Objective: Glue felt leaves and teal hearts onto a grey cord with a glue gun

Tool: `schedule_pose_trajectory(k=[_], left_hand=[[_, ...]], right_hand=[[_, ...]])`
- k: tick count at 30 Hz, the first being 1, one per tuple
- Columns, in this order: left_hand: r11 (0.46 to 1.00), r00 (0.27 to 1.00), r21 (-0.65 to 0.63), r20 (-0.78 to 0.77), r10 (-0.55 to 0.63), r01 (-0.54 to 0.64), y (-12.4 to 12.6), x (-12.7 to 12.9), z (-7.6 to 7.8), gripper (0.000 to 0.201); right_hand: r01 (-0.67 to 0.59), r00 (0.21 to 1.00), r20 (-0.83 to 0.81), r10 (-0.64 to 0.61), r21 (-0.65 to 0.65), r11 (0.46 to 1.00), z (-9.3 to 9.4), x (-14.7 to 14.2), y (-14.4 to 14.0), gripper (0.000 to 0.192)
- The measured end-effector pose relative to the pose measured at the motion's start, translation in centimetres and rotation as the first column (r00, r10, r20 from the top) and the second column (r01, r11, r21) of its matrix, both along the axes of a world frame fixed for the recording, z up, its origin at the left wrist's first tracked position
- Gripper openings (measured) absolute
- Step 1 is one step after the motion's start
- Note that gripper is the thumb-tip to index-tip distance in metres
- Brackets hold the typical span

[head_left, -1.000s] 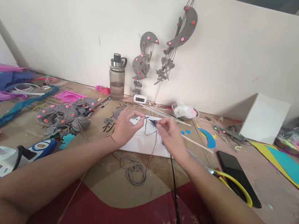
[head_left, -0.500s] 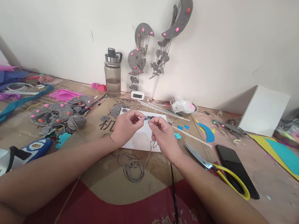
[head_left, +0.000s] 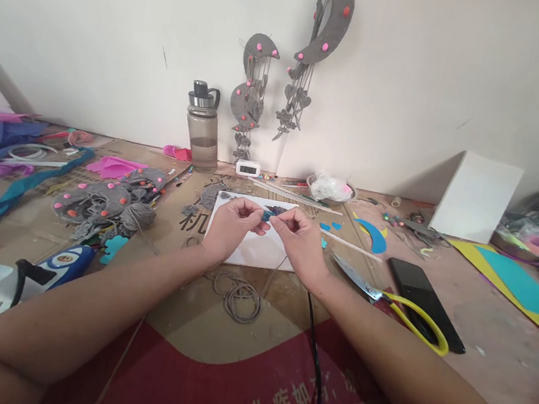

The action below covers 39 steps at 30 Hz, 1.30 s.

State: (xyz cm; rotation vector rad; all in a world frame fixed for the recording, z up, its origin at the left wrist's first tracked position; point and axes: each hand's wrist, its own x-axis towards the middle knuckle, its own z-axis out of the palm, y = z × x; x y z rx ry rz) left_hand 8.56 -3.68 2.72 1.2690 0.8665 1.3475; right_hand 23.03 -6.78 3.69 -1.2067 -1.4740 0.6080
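My left hand [head_left: 234, 222] and my right hand [head_left: 297, 237] meet fingertip to fingertip above a white board [head_left: 255, 253]. Both are closed in a pinch on a small blue piece [head_left: 266, 215], whose shape is mostly hidden by the fingers. Grey yarn [head_left: 274, 275] runs down from under my right hand to a loose coil of yarn [head_left: 242, 301] on the cardboard. Just behind the fingertips lies a small dark grey piece [head_left: 276, 209], partly covered. Blue paper hearts [head_left: 330, 226] are right of my right hand.
Yellow-handled scissors [head_left: 415, 320] and a black phone [head_left: 428, 302] lie at right. A blue-and-white glue gun [head_left: 40, 281] is at left, near grey yarn-covered crescents [head_left: 96, 199]. A water bottle [head_left: 203, 130] stands at the wall. A black cable [head_left: 314, 353] crosses the front.
The blue piece shows more between my fingertips, and my left fingers have curled in. A blue flower by my right hand is now mostly covered. The view has shifted slightly.
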Motion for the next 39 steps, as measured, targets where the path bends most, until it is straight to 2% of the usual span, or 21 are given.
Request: schedule_pose_trajectory(k=[9,17,22,26,29,35,37,39], left_hand=[[1.0,0.998,-0.004,0.05,-0.023,0.023,-0.44,0.07,0.16,0.018],[0.999,1.0,0.035,-0.01,-0.015,0.016,-0.65,-0.01,0.3,0.017],[0.999,0.999,0.041,-0.034,-0.025,0.027,-0.8,-0.08,0.49,0.018],[0.998,0.999,0.04,-0.029,-0.038,0.039,-0.84,-0.08,0.49,0.018],[0.997,0.997,0.024,0.007,-0.08,0.08,-0.77,-0.11,0.36,0.018],[0.968,0.96,-0.036,0.145,-0.239,0.247,-0.5,-0.4,0.39,0.024],[0.963,0.955,-0.038,0.138,-0.261,0.268,-0.47,-0.5,0.57,0.027],[0.965,0.965,-0.029,0.053,-0.258,0.26,-0.5,-0.57,0.83,0.029]], right_hand=[[0.009,1.0,-0.013,-0.009,0.003,1.0,-0.34,0.24,0.26,0.021],[0.002,0.998,-0.069,-0.005,-0.045,0.999,-0.37,0.24,0.36,0.022],[-0.055,0.985,-0.167,0.043,-0.067,0.996,-0.3,0.19,0.31,0.019],[-0.056,0.985,-0.17,0.044,-0.069,0.996,-0.07,0.08,0.1,0.018],[-0.055,0.98,-0.194,0.041,-0.07,0.996,0.02,0.02,0.03,0.018],[-0.04,0.982,-0.189,0.025,-0.074,0.996,-0.08,0.27,0.17,0.018],[-0.035,0.985,-0.171,0.021,-0.083,0.996,-0.05,0.37,0.15,0.018],[-0.028,0.989,-0.144,0.016,-0.086,0.996,-0.01,0.45,0.08,0.017]])
